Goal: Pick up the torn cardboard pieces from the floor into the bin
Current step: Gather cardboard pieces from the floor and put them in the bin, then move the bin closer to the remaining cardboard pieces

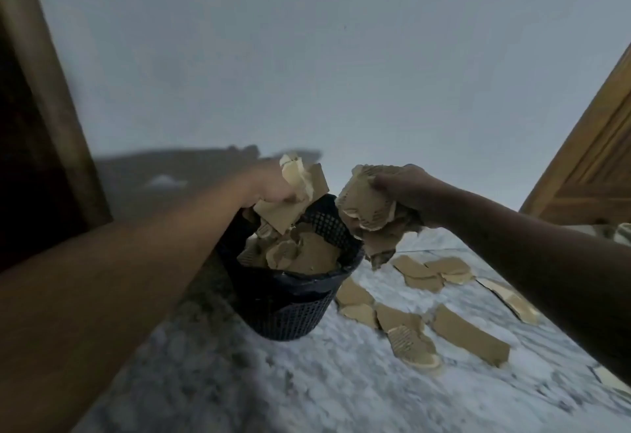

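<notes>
A dark mesh bin point(290, 306) stands on the marble floor, holding several torn cardboard pieces point(307, 255). My left hand point(269, 183) grips a bunch of torn cardboard point(300, 193) directly over the bin's far rim. To the right of the bin's rim, my right hand point(406, 187) grips another bunch of cardboard point(368, 210), held in the air. Several more brown pieces point(467, 333) lie scattered on the floor right of the bin.
A pale wall point(324, 57) rises close behind the bin. A wooden door frame point(51, 91) borders the left, with a dark opening beside it. A wooden door point(590, 166) stands at the right. The grey marble floor point(307, 381) spreads in front.
</notes>
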Motion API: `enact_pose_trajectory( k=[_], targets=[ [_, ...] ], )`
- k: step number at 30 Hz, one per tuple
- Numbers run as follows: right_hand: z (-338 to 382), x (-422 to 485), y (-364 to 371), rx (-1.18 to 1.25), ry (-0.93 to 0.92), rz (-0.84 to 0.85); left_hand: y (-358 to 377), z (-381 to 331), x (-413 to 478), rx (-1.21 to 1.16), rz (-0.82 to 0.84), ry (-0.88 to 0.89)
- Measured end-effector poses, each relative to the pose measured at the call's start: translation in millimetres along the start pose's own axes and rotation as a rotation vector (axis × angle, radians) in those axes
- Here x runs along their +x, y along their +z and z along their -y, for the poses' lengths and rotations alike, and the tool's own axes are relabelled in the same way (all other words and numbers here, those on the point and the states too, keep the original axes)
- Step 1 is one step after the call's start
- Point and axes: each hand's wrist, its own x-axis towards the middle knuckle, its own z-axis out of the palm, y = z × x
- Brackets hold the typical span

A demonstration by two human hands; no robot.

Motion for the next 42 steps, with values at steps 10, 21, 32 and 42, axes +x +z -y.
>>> enact_pose_trajectory(
  k=[10, 21, 32, 42],
  targets=[
    [-28.8, 56.7, 56.8, 0.254, 0.141, 0.211, -10.6, 53.5, -18.2, -0.194, -0.006, -0.342],
    [-125.5, 28.0, 46.3, 0.075, 0.212, 0.353, 40.8, 72.2, -31.4, 0.186, 0.252, -0.491],
    [-146.7, 42.1, -196.2, 0.103, 0.160, -0.041, 108.0, -127.4, 38.6, -0.355, 0.248, -0.321],
    [-290.6, 38.6, -369.9, 0.515, 0.238, -0.629, 275.4, -355.8, 103.4, -0.494, 0.309, 0.042]
  ],
)
